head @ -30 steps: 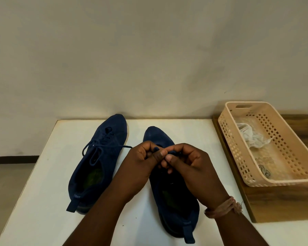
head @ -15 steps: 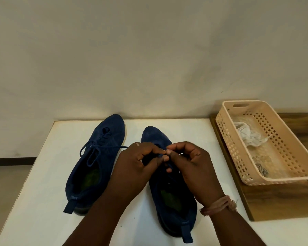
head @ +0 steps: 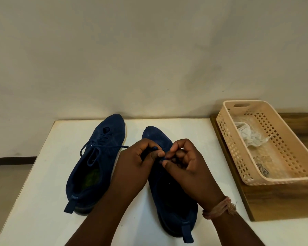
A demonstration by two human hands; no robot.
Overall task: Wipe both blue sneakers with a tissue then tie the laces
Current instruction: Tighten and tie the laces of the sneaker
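The hands had drawn slightly apart; left hand (head: pixel 139 162) and right hand (head: pixel 185 160) each pinched, seemingly, a lace (head: pixel 156 148) over the right sneaker (head: pixel 156 135), toe pointing away.

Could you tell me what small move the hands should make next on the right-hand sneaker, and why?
Probably draw the lace ends apart to snug the knot. Both the left hand and right hand pinch lace over the right sneaker, its knot unfinished as far as shows, while the left sneaker already shows a tied bow.
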